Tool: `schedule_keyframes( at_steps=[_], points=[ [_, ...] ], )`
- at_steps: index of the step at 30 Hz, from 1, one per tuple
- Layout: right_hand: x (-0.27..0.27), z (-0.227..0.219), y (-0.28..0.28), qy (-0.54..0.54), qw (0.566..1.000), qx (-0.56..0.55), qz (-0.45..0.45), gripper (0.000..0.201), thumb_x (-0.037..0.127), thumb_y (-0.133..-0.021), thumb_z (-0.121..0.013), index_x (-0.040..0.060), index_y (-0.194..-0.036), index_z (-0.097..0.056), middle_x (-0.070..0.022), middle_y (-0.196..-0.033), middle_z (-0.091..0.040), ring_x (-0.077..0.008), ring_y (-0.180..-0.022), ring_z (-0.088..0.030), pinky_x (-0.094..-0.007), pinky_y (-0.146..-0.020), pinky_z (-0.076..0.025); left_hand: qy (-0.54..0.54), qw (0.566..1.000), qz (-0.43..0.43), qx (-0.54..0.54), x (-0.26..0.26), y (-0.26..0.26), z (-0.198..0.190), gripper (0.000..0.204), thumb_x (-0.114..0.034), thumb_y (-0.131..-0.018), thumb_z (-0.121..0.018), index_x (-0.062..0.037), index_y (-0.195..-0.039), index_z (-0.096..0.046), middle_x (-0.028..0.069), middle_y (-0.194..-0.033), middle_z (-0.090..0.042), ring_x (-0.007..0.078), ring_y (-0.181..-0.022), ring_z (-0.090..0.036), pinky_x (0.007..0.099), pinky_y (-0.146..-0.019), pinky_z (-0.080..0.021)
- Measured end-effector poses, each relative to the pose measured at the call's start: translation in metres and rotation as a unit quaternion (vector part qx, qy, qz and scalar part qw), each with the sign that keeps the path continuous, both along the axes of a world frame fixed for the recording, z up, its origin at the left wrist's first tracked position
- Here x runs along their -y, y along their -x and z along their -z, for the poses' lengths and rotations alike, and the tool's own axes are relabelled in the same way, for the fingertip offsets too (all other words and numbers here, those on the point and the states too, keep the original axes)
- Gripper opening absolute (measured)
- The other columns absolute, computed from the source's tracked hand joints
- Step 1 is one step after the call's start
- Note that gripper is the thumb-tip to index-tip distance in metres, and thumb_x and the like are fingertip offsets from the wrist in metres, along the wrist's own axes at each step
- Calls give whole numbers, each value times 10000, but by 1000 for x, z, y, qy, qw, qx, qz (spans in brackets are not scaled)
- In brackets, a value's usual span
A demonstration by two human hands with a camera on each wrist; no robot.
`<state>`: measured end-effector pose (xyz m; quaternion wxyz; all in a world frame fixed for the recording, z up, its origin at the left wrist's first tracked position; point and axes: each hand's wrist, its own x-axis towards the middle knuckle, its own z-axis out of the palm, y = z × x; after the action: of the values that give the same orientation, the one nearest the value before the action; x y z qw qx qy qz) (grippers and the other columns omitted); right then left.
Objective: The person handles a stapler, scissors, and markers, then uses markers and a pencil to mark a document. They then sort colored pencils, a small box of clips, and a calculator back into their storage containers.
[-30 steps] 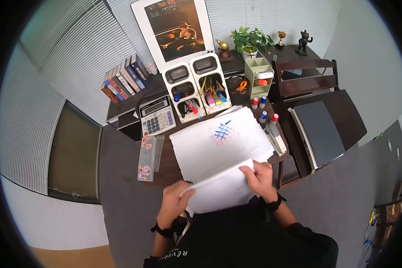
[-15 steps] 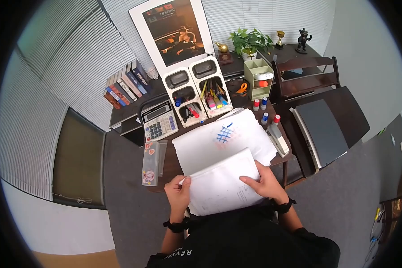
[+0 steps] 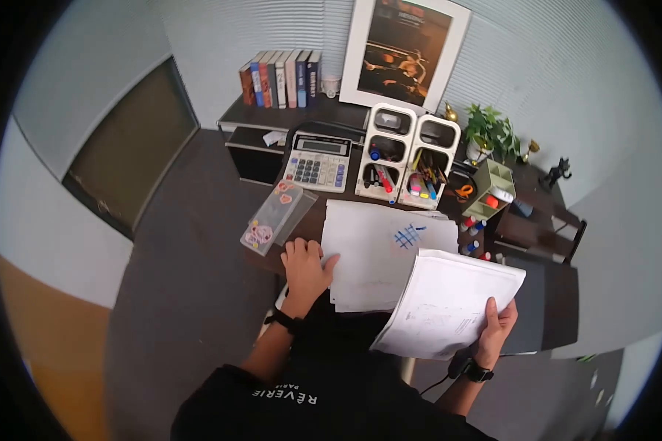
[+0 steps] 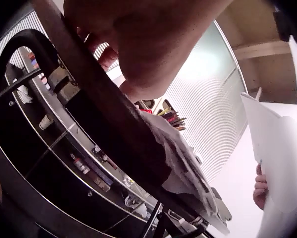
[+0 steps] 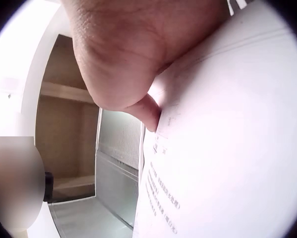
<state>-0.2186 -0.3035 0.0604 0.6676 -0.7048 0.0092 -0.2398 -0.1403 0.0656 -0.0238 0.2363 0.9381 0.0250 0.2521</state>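
Observation:
My right hand (image 3: pixel 497 332) grips a folded sheaf of printed paper (image 3: pixel 449 305) by its right edge, thumb on top and the other fingers behind. In the right wrist view the thumb lies against the printed sheet (image 5: pixel 227 139). My left hand (image 3: pixel 307 273) rests palm down at the desk's front edge, fingers loosely spread, its thumb by a stack of white paper (image 3: pixel 364 257). A blue marker grid (image 3: pixel 406 237) is drawn on the stack's top sheet. The held sheaf overlaps the stack's right side in the head view.
Left of the stack lie a clear pencil case (image 3: pixel 272 218) with stickers and a calculator (image 3: pixel 318 163). Behind stands a white organizer (image 3: pixel 407 158) with pens. Red- and blue-capped bottles (image 3: pixel 472 246) stand at the right, near a green holder (image 3: pixel 490 187).
The left hand has let go of the sheaf and moved to the desk edge left of the stack. The right hand has carried the sheaf rightward, and the head view has turned left.

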Motion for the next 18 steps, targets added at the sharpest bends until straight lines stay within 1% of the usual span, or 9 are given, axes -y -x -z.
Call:
schedule_keyframes(
  at_steps=[1, 4, 5, 6, 9, 13, 15, 16, 18],
  points=[
    [4, -17, -7, 32, 999, -8, -28, 347, 90, -945, -630, -83, -1241, -570, -119, -1131, -688, -174, -1018, -632, -304, -956, -453, 2, 1000, -8, 25, 1, -2, 5, 276, -277, -790, -774, -101, -785, -561, 101, -883, -509, 313, -895, -493, 454, -734, -346],
    [14, -67, -34, 159, 978, -69, -118, 314, 120, -928, -661, -72, -1169, -604, -79, -1030, -705, -133, -896, -637, -276, -831, -485, 21, 999, -8, 40, -3, -4, 14, 256, -230, -781, -778, -102, -774, -557, 95, -891, -510, 317, -908, -494, 452, -738, -349],
    [13, -79, -49, 193, 965, -98, -148, 299, 113, -922, -662, -69, -1154, -612, -67, -988, -695, -115, -857, -609, -271, -784, -474, 38, 999, -4, 26, -4, -2, 13, 216, -179, -773, -777, -90, -857, -599, 106, -936, -519, 327, -939, -497, 454, -756, -359],
    [10, -90, -63, 227, 949, -126, -177, 284, 107, -916, -662, -66, -1138, -620, -55, -946, -685, -98, -818, -581, -266, -737, -464, 47, 999, -11, 24, -4, 1, 11, 216, -179, -773, -777, -90, -857, -599, 106, -936, -519, 327, -939, -497, 454, -756, -359],
    [-12, -102, -110, 340, 893, -102, -275, 267, 110, -928, -656, -56, -1135, -621, -50, -907, -678, -99, -795, -572, -272, -721, -462, 36, 997, -48, 42, -7, 11, 10, 393, -169, -794, -745, -27, -1137, -617, 131, -1032, -525, 329, -993, -501, 448, -811, -377],
    [-46, -100, -144, 346, 879, -104, -311, 303, 131, -940, -663, -51, -1178, -614, -69, -933, -690, -113, -820, -591, -288, -767, -484, 63, 997, -44, 27, -14, 23, 7, 380, -143, -796, -735, -20, -1136, -618, 142, -1043, -523, 334, -1002, -495, 456, -811, -373],
    [-63, -101, -156, 363, 859, -121, -340, 314, 154, -940, -675, -36, -1185, -624, -68, -958, -697, -117, -839, -599, -299, -788, -490, 83, 996, 14, -6, -15, 28, -2, 466, -161, -813, -727, -38, -1244, -600, 168, -1219, -540, 379, -1176, -467, 510, -913, -374],
    [-71, -100, -160, 362, 861, -117, -339, 314, 154, -940, -675, -36, -1185, -624, -68, -958, -697, -117, -839, -599, -299, -788, -490, 81, 997, 14, -2, -13, 31, -1, 466, -161, -813, -727, -38, -1244, -600, 168, -1219, -540, 379, -1176, -467, 510, -913, -374],
    [-82, -99, -169, 373, 833, -145, -381, 313, 169, -938, -680, -33, -1171, -631, -85, -928, -695, -144, -817, -614, -312, -779, -492, -19, 997, 69, 19, -8, 38, 6, 463, -221, -877, -668, -50, -1299, -584, 158, -1419, -478, 409, -1356, -359, 573, -1036, -310]
  ],
)
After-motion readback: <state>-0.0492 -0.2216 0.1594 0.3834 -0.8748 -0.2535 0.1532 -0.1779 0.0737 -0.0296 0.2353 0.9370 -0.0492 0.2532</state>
